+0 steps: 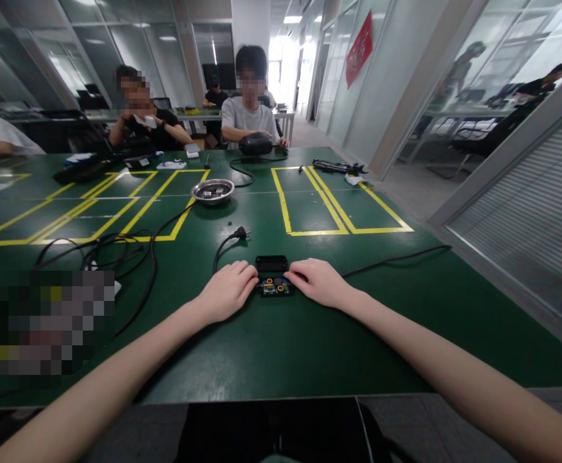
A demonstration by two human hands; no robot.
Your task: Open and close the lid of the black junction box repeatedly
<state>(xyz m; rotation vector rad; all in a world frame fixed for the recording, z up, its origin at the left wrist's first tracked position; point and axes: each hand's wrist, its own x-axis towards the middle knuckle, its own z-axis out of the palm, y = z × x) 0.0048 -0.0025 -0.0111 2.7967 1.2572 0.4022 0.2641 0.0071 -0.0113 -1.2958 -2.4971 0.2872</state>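
A small open black case with a circuit board (276, 287) lies on the green table in front of me. Copper-coloured rings show on the board. Just behind it sits a black cover (271, 263). My left hand (230, 290) is closed at the case's left end, fingertips pressed together where a cable meets it. At the right end, my right hand (317, 281) has thumb and fingers pinched on the case's edge or cable; which one is hidden. A black plug (240, 233) with its cord lies behind my left hand, and another black cable (397, 259) runs off to the right.
A metal bowl (213, 191) holding small metal parts stands farther back. Tangled black cables (117, 247) and a blurred-out object (52, 321) lie at left. Yellow tape (314, 233) marks the table (271, 366). Across it, a person (249, 116) handles a black object (256, 143); others sit nearby.
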